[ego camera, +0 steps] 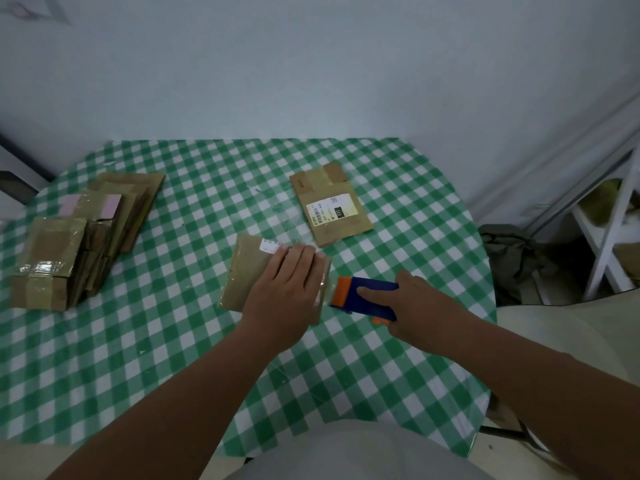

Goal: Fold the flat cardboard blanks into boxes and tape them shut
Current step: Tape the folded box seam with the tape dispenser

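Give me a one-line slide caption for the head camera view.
Left hand presses a flat brown cardboard box on the green-checked tablecloth while right hand grips a blue-and-orange tape dispenser.

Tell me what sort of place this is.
Probably a room in a home, used for packing. A table with a green checked cloth stands against a plain wall, a white shelf stands to the right, and cardboard boxes are stacked on the table.

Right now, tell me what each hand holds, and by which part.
The right hand grips the blue tape dispenser by its body. The left hand holds nothing; it presses flat on the cardboard box.
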